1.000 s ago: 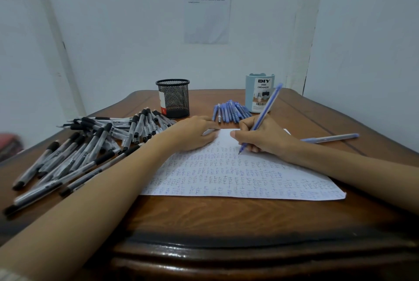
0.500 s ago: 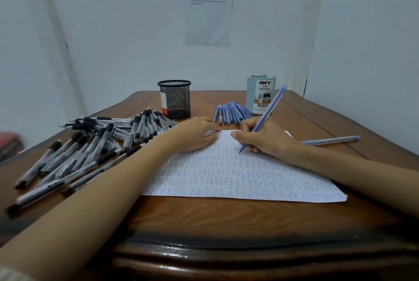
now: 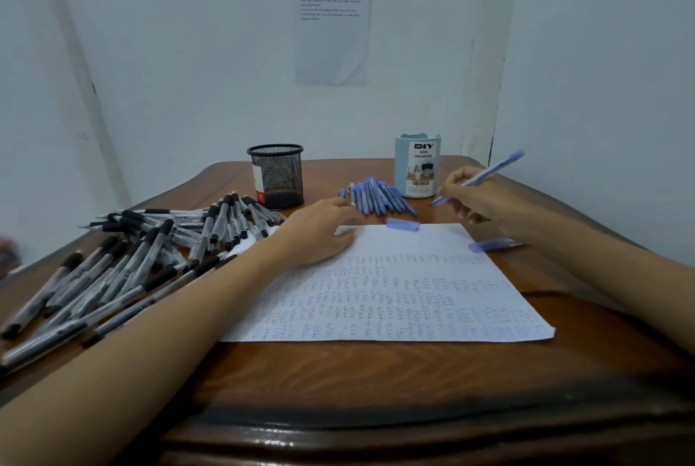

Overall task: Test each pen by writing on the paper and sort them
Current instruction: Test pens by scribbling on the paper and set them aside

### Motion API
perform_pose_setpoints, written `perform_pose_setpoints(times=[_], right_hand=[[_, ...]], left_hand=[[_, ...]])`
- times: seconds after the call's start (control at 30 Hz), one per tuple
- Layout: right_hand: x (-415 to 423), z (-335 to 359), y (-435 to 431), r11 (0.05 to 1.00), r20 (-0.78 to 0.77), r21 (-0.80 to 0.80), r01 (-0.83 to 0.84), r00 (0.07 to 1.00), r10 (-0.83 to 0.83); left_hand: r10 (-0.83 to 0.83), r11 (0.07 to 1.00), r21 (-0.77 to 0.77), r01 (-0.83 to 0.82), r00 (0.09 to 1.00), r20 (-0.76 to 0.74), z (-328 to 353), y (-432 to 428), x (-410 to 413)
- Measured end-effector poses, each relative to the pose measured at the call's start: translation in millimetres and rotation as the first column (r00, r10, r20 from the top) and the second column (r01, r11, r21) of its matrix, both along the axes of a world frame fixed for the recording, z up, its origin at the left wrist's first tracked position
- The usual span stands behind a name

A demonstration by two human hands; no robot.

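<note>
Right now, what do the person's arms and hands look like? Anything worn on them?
Both arms are bare as far as the frame shows, with no sleeves in view. The left hand and right hand wear no gloves, and I see no watch, bracelet or ring, though blur could hide a thin ring.

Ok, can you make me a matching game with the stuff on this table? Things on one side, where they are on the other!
Things
1. black mesh pen cup
2. loose blue cap
3. black-capped pens
4. uncapped blue pen

Places
A. held in the right hand
B. heaped on the left side of the table
C. standing upright at the back
D. lying at the far edge of the paper

Pairs: 1-C, 2-D, 3-B, 4-A
</note>
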State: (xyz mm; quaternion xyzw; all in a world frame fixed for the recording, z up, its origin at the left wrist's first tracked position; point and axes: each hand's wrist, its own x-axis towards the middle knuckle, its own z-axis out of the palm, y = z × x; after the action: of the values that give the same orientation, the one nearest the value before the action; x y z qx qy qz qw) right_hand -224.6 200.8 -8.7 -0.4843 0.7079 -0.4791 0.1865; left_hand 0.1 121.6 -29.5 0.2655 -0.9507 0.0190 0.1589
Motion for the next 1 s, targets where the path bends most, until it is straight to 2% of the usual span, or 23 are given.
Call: perform_pose_setpoints(times=[0.13, 0.27, 0.33, 0.43, 0.53, 0.6, 0.7, 0.8, 0.9, 1.0], right_hand=[[-3, 1, 1, 0.996, 0.011, 0.076, -0.041, 0.999, 0.041], [-2, 1, 5, 0.991, -0.007, 0.086, -0.1, 0.995, 0.101], [-2, 2, 7, 0.989, -0.028, 0.089, -0.121, 0.992, 0.124], [-2, 3, 9, 0.982, -0.041, 0.103, -0.157, 0.986, 0.162], [-4, 4, 10, 0.975, -0.046, 0.121, -0.185, 0.98, 0.192], [-3, 4, 10, 0.973, 0.021, 0.088, -0.215, 0.977, 0.214], [-2, 5, 11, 0.931, 0.094, 0.011, -0.366, 0.927, 0.363], [2, 9, 12, 0.869, 0.123, -0.052, -0.491, 0.861, 0.494], [5, 12, 12, 0.855, 0.106, -0.119, -0.505, 0.85, 0.516], [5, 11, 12, 0.855, 0.083, -0.142, -0.5, 0.854, 0.513]], left_hand=[[-0.061, 0.985, 0.153, 0.075, 0.994, -0.096, 1, 3, -26], [-0.111, 0.951, 0.29, 0.11, 0.994, -0.014, -6, 1, -36], [-0.114, 0.951, 0.288, 0.112, 0.993, -0.011, -9, -2, -34], [-0.126, 0.976, 0.171, 0.133, 0.991, -0.053, -10, -8, -33], [-0.145, 0.981, 0.106, 0.161, 0.979, -0.143, -11, -8, -33], [-0.154, 0.977, 0.111, 0.182, 0.962, -0.224, -11, -7, -31], [-0.151, 0.97, 0.132, 0.206, 0.928, -0.34, -10, -6, -26], [-0.078, 0.955, 0.216, 0.204, 0.874, -0.48, -6, -5, -18], [0.009, 0.919, 0.327, 0.221, 0.817, -0.576, -1, -6, -13], [0.023, 0.894, 0.371, 0.251, 0.802, -0.597, 1, -5, -12]])
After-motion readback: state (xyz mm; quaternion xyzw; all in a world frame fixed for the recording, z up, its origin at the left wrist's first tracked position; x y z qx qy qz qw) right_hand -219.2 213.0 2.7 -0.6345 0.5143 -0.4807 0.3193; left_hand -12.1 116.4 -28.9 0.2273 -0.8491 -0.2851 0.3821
